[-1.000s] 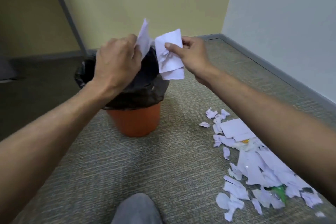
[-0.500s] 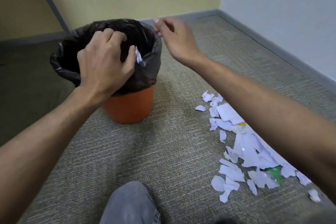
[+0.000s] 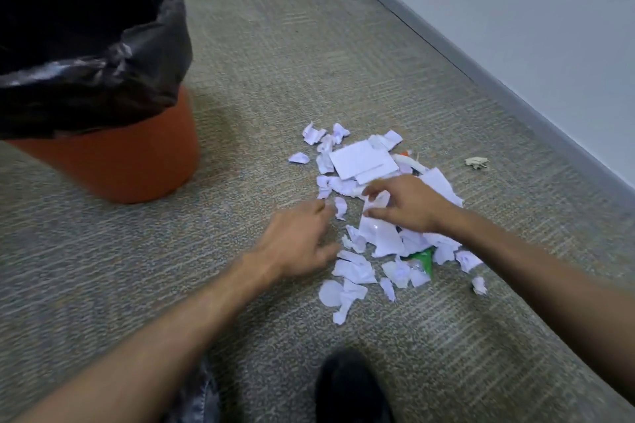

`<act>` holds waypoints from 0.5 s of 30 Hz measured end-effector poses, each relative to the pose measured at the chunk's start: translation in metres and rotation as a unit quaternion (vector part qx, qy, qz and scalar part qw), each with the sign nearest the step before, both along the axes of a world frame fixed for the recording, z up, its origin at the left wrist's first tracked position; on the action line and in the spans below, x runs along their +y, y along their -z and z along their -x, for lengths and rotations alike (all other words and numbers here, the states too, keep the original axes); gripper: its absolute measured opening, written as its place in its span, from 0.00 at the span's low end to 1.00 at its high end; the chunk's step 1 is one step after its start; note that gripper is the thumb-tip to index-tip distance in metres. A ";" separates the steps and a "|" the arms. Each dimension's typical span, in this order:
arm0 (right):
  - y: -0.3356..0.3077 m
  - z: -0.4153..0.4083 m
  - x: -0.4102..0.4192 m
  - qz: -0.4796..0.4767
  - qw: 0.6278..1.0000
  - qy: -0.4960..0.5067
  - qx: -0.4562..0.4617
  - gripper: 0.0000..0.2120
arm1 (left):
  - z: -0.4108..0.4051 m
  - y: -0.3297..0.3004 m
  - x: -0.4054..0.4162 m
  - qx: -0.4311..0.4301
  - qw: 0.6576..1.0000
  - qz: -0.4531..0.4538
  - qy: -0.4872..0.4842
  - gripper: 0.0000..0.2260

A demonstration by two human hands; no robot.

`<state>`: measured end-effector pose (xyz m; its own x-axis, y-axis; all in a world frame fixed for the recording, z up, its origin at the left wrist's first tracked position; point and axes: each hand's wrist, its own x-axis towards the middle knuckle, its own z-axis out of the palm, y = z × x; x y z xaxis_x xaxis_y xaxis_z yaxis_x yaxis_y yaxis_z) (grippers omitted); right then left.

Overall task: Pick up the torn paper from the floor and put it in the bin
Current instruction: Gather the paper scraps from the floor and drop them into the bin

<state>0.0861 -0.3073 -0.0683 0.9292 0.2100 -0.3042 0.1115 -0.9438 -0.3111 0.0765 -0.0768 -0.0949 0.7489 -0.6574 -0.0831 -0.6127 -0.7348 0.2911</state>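
Both hands have been lowered from the bin (image 3: 113, 161) at 10 o'clock to the torn paper (image 3: 360, 161); a scrap (image 3: 378, 200) is pinched by the right hand (image 3: 409, 203), while nothing is held in the loosely spread left hand (image 3: 295, 240).

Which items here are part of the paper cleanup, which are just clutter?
Job:
torn paper scattered on the carpet
bin, orange with a black liner
right hand, pinching a scrap
left hand, reaching at the pile's edge

Lying about:
green wrapper among the scraps
crumpled beige wad near the wall
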 end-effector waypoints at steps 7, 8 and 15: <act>0.043 0.039 -0.001 0.058 0.992 -0.073 0.088 0.43 | 0.022 0.038 -0.025 0.097 0.991 -0.091 0.018 0.53; 0.049 0.042 0.000 0.065 0.990 -0.089 0.089 0.46 | 0.024 0.040 -0.025 0.100 0.991 -0.091 0.014 0.53; 0.068 0.043 0.015 0.100 0.986 -0.129 0.029 0.44 | 0.043 0.047 -0.029 0.115 0.990 -0.057 -0.056 0.31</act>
